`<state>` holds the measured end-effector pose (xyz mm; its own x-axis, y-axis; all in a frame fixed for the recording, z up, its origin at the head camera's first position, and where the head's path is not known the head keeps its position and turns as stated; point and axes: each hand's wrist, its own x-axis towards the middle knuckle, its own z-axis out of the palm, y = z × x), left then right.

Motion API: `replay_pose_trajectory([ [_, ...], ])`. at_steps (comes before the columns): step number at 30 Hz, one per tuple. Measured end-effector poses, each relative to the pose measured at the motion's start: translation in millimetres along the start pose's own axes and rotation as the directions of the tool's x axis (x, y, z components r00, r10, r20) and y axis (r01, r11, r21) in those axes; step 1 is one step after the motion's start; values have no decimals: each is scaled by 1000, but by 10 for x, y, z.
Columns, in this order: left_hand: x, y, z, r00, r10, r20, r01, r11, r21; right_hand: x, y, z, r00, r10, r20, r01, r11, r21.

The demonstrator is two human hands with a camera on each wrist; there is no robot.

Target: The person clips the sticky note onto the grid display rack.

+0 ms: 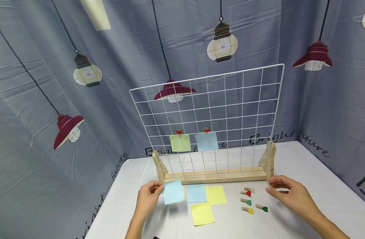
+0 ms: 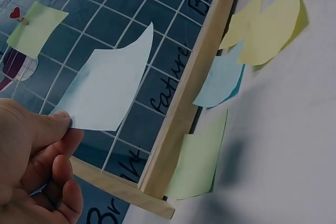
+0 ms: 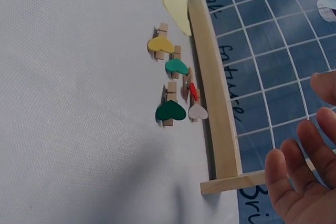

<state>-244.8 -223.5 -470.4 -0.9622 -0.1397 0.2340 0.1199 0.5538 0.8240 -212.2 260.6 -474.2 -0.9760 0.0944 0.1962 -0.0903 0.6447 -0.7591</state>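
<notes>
My left hand (image 1: 148, 196) pinches a light blue sticky note (image 1: 173, 192) by its left edge, raised above the table. Beneath it, the left wrist view shows a green sticky note (image 2: 196, 163), almost hidden from the head view. Another blue note (image 1: 197, 193) and two yellow notes (image 1: 216, 195) lie to the right. My right hand (image 1: 293, 194) holds nothing; its fingers are loosely bent beside the right foot of the stand. Left of that hand are several small heart clothespins, among them a dark green one (image 3: 170, 110) and a yellow one (image 3: 160, 44).
A white wire grid (image 1: 234, 109) stands in a wooden base (image 1: 218, 176) at the table's back. Red heart clothespins hold a green note (image 1: 180, 143) and a blue note (image 1: 207, 142) on it. A lamp-patterned curtain (image 1: 116, 59) hangs behind.
</notes>
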Motion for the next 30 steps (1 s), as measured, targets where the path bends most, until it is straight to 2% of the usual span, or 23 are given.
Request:
replay_pose_trajectory([
  [17, 107, 246, -39, 995, 61, -75, -65, 997, -51, -33, 30, 17, 1000, -7, -2, 6, 1000, -2],
  [30, 90, 273, 8, 994, 67, -83, -77, 990, -120, -45, 41, 52, 1000, 28, 10, -28, 999, -24],
])
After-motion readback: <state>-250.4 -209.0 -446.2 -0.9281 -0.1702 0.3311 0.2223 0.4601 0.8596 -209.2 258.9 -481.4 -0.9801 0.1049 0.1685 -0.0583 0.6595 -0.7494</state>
